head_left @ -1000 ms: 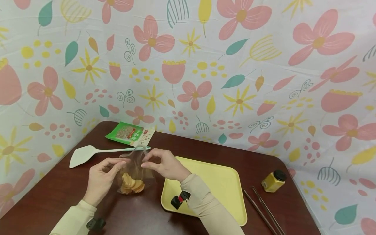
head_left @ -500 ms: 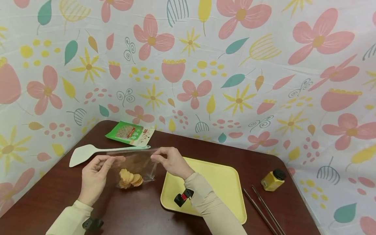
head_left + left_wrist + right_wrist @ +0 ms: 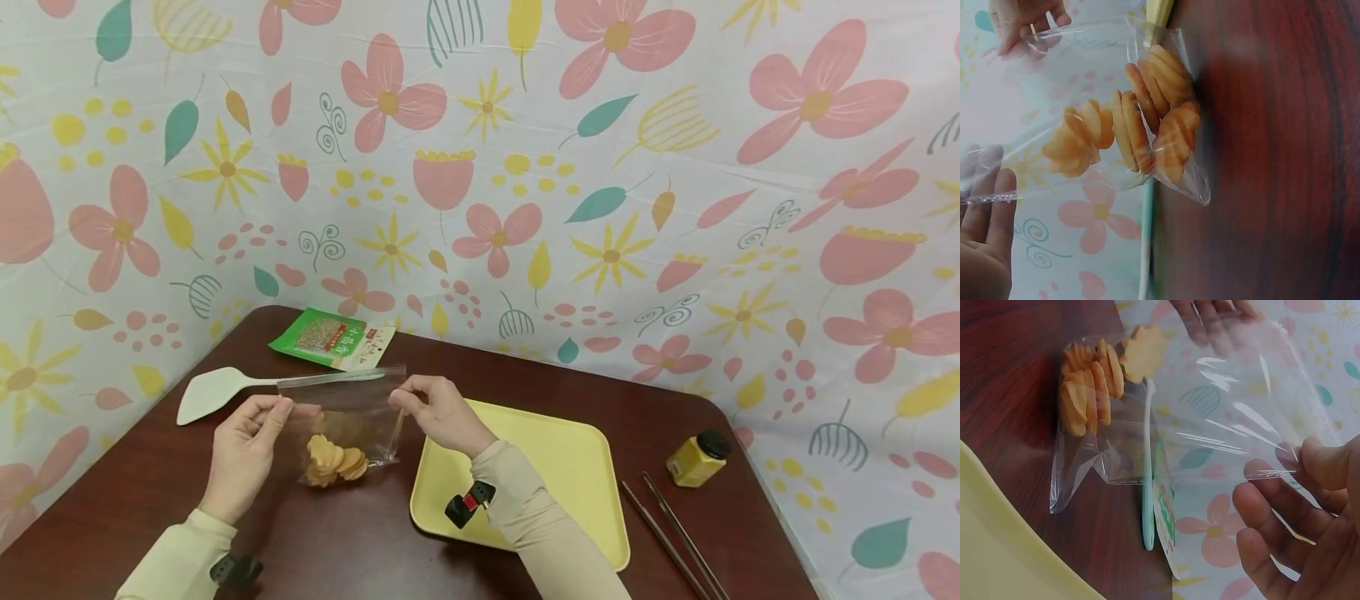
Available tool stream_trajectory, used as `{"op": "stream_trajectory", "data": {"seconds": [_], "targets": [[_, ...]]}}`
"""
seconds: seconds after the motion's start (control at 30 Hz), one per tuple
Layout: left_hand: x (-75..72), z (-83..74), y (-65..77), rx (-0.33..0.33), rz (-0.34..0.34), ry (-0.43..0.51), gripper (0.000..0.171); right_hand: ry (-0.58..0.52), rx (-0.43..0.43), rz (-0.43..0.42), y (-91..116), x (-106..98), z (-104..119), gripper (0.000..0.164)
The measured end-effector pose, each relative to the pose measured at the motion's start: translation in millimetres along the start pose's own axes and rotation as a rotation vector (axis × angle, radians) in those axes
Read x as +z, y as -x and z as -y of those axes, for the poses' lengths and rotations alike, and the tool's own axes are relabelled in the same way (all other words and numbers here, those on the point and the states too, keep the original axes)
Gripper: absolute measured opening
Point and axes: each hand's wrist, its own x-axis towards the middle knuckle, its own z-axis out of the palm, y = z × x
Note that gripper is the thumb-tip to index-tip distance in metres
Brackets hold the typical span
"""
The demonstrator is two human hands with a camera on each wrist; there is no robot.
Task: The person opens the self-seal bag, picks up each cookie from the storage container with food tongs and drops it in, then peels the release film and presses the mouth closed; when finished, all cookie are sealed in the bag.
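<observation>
A clear plastic zip bag (image 3: pixel 341 421) hangs between both hands, its top edge stretched wide. Several ridged, flower-shaped cookies (image 3: pixel 330 460) are gathered at its bottom, toward the left. My left hand (image 3: pixel 242 458) pinches the bag's left side near the top, thumb against fingers. At the opposite side, my right hand (image 3: pixel 447 419) pinches the upper edge between thumb and forefinger, with the other fingers loosely bent in the right wrist view. Through the film in the left wrist view, the cookies (image 3: pixel 1132 140) lean against one another close to the bag's base.
Right of the bag lies a yellow tray (image 3: pixel 558 483), partly under my right forearm. Behind are a pale green spatula (image 3: pixel 208 397) and a green-and-white food packet (image 3: pixel 330 340). Metal tongs (image 3: pixel 683 533) and a yellow jar with a black lid (image 3: pixel 697 460) sit at the right.
The hands have moved apart, the left leftward and the right rightward, pulling the bunched bag flat and wide. Its top edge now stands up above the fingers.
</observation>
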Motion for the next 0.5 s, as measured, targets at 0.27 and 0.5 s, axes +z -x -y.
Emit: {"op": "stream_trajectory", "data": {"seconds": [0.27,0.5], "targets": [[1.2,-1.2,1.1,-0.062,0.014,0.009,0.028,0.028,0.003,-0.017,2.6,-0.6,2.2,0.023],[1.0,-2.5,1.8,-0.140,0.068,0.130,0.031,0.006,0.034,0.003,4.0,-1.3,1.8,0.024]]}}
